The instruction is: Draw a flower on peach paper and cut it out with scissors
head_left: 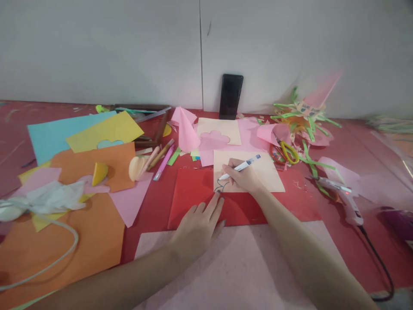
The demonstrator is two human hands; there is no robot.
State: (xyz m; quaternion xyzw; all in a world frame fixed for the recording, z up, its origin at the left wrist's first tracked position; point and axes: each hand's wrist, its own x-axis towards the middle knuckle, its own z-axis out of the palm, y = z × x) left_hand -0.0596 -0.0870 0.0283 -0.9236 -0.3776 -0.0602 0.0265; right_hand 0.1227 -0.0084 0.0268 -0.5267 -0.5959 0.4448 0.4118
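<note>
One red table carries everything; a big pale pink sheet on it lies nearest the person, under the forearms. Beyond that, a red sheet, then a cream sheet overlapping its upper part, long side running left-right. Left hand spread palm-down on the red sheet, gripping nothing, fingertips at the cream sheet's near-left corner, probably steadying it. Right hand rests over the cream sheet's left half, fingers closed round a white marker. Marker's long axis runs slantwise: back end up to the far right, tip down to the near left. Key relation: tip sits left of the right hand, just beyond the left fingertips, by a curved dark line at that corner. Left fingertips nearer the line's lower end; whether tip touches paper, can't tell.
</note>
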